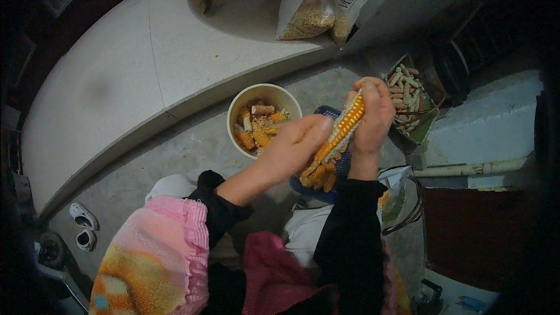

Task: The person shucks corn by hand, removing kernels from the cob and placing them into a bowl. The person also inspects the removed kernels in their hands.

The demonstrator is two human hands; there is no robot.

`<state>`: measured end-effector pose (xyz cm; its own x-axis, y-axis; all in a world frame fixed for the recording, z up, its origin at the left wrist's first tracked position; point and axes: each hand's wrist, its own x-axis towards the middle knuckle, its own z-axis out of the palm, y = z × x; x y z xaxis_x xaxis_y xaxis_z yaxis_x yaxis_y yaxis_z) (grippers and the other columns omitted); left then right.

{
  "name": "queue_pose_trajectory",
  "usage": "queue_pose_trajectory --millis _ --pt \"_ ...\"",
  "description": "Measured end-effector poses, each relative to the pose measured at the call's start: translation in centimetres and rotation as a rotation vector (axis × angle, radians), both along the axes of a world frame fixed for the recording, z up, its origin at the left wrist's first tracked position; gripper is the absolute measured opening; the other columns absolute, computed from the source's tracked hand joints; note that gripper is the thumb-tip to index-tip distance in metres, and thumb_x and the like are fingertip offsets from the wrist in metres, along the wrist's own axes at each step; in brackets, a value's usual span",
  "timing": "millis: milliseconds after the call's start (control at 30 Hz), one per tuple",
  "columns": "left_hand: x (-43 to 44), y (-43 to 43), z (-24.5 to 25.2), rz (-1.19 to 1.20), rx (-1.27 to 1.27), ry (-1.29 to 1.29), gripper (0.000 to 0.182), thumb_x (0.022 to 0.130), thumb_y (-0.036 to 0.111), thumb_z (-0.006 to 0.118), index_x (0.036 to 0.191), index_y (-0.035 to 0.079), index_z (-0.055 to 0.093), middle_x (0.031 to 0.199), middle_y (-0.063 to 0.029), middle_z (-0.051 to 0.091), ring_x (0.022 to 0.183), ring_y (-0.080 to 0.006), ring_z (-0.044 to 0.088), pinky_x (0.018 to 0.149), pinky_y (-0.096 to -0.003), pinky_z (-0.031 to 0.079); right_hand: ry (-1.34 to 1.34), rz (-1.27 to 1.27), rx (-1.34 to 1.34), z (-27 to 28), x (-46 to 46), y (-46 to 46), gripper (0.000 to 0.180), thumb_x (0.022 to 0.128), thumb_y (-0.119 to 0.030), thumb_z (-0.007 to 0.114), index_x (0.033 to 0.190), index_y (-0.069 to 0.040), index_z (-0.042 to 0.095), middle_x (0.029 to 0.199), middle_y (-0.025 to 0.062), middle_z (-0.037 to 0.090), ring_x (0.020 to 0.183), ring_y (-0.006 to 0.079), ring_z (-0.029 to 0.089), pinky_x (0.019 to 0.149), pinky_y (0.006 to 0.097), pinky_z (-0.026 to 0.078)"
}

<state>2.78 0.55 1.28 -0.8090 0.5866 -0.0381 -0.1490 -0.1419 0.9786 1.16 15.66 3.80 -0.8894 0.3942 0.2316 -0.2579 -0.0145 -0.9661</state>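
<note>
My right hand (372,116) grips a partly shelled ear of corn (339,129), which slants over a blue plastic basket (323,197). Rows of yellow kernels still line the ear, beside bare pale cob. Against the ear's left side lies my left hand (302,144), slightly blurred; whether it grips the ear is unclear. Orange-yellow pieces of corn (323,177) lie in the basket under the ear. Just left of the basket, a cream plastic bucket (233,118) holds cobs, pieces of corn and loose kernels, partly hidden by my left hand.
A green-sided container (422,129) of stripped cobs stands at the right. Plastic bags of kernels (306,17) rest on a raised pale ledge (131,52). Below the cobs is an open bag (396,197) with black handles. White clogs (84,217) lie at far left.
</note>
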Motion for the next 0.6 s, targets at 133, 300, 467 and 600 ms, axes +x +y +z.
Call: queue_pose_trajectory --millis 133,300,467,600 --pt "0.3 -0.1 0.3 -0.02 -0.04 0.158 0.041 0.098 0.036 0.038 0.109 0.0 0.055 0.086 -0.0034 0.054 0.082 -0.0095 0.049 0.074 -0.025 0.042 -0.012 -0.072 0.039 -1.1 -0.6 0.7 0.017 0.087 -0.019 0.053 0.084 -0.003 0.057 0.074 0.0012 0.056 0.067 0.0073 0.049 0.061 0.0221 0.04" --pt "0.7 0.3 0.9 0.065 -0.148 0.079 0.039 0.099 0.033 0.037 0.108 0.0 0.055 0.083 -0.0034 0.054 0.079 -0.0102 0.049 0.072 -0.0252 0.042 -0.019 -0.19 0.166 -1.4 -0.6 0.7 0.019 0.086 -0.019 0.054 0.084 0.0 0.058 0.078 0.0034 0.058 0.072 0.0113 0.051 0.067 0.0253 0.042" --pt "0.7 1.3 -1.5 0.239 -0.062 0.245 0.04 0.098 0.035 0.038 0.107 0.0 0.055 0.083 -0.0038 0.057 0.07 -0.0108 0.053 0.062 -0.0238 0.043 -0.015 -0.197 0.15 -1.4 -0.7 0.4 0.02 0.087 -0.02 0.054 0.086 0.0 0.058 0.079 0.0038 0.059 0.072 0.0121 0.051 0.068 0.0261 0.042" --pt "0.4 0.6 0.4 0.084 0.165 -0.275 0.042 0.096 0.041 0.041 0.11 0.004 0.054 0.083 -0.0045 0.058 0.062 -0.0089 0.054 0.049 -0.0218 0.04 0.013 -0.189 0.046 -1.4 -0.8 0.3 0.018 0.089 -0.02 0.052 0.085 -0.003 0.055 0.077 0.0021 0.053 0.064 0.0088 0.05 0.055 0.0212 0.04"
